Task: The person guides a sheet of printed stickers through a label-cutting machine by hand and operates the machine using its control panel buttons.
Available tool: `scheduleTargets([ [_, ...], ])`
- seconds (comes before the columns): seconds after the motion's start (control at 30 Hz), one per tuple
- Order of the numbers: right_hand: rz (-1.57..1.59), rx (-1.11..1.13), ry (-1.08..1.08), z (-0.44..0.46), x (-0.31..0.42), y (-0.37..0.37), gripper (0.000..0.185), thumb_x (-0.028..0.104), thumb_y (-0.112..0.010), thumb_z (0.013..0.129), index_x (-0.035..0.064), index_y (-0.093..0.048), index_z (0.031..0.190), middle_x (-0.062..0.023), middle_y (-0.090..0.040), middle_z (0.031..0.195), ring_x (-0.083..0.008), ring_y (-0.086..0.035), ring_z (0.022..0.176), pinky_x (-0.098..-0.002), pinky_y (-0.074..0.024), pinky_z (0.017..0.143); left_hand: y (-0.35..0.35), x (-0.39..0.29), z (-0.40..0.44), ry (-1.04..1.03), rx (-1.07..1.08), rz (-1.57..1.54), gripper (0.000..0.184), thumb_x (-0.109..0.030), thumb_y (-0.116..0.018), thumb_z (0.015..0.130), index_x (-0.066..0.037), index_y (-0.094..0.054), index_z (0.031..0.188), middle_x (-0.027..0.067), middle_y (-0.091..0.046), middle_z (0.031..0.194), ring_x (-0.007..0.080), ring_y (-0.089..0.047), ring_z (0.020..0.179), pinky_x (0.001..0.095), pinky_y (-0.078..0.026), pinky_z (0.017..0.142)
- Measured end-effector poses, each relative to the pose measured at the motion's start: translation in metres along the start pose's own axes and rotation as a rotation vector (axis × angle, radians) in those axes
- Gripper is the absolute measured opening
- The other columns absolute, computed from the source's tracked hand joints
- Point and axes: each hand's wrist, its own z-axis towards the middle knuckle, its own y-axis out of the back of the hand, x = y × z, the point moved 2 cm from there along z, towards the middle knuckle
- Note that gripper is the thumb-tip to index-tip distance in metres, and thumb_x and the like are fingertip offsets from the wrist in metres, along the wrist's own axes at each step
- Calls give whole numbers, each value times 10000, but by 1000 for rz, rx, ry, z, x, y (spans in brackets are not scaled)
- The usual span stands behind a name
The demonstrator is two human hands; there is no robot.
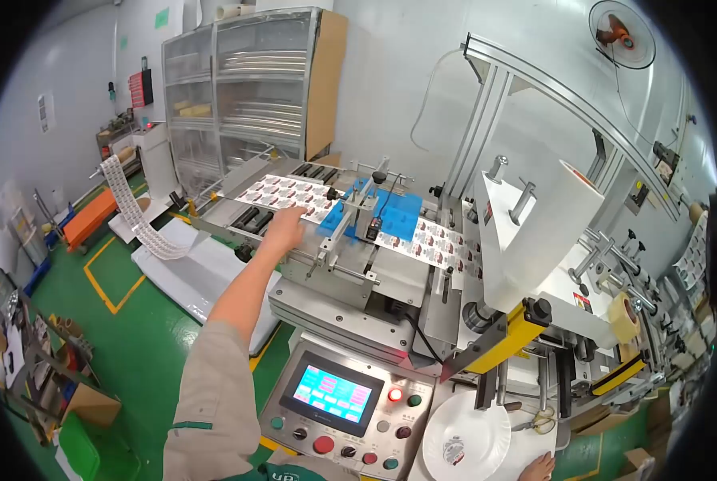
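My left hand (284,230) reaches over the machine bed, its fingers stretched out at the near edge of a printed label strip (282,192). It seems to touch the strip and grips nothing that I can see. Just right of it, a blue sheet (402,212) lies under a metal crossbar with a black-knobbed sensor bracket (365,204). Beyond that the labels (438,243) run on to the right. Only part of my right hand (539,467) shows at the bottom edge, resting on the white side table beside a white plate (486,437) with a label on it.
A control panel with a lit touchscreen (332,398) and buttons sits in front of me. A large white film roll (555,232) and a yellow-black bar (498,345) stand at right. Scissors (544,418) lie by the plate. A label web (130,204) hangs at left.
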Motion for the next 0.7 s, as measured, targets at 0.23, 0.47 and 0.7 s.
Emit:
scheduleTargets([
  [0.23, 90, 644, -65, 8, 10, 2, 426, 239, -426, 860, 114, -463, 1265, -135, -528, 1171, -282, -534, 1000, -474, -464, 698, -12, 0, 28, 28, 296, 255, 689, -93, -671, 696, -171, -379, 1315, 55, -393, 1363, 345, -265, 1298, 523, -309, 988],
  [0.47, 151, 446, -162, 8, 4, 4, 360, 231, -438, 859, 137, -538, 1192, -89, -557, 1139, -257, -555, 954, -413, -472, 705, -13, -16, 17, 102, 417, 298, 844, -74, -612, 693, -201, -181, 1408, 116, -411, 1349, 384, -227, 1312, 510, -279, 1005],
  [0.7, 380, 691, -456, -11, 6, -38, 375, 319, -305, 949, 163, -433, 1265, -64, -420, 1322, -219, -362, 1242, -465, -310, 948, -11, -24, 15, 136, 474, 393, 846, -107, -600, 691, -219, -170, 1411, 153, -427, 1327, 382, -299, 1275, 503, -302, 988],
])
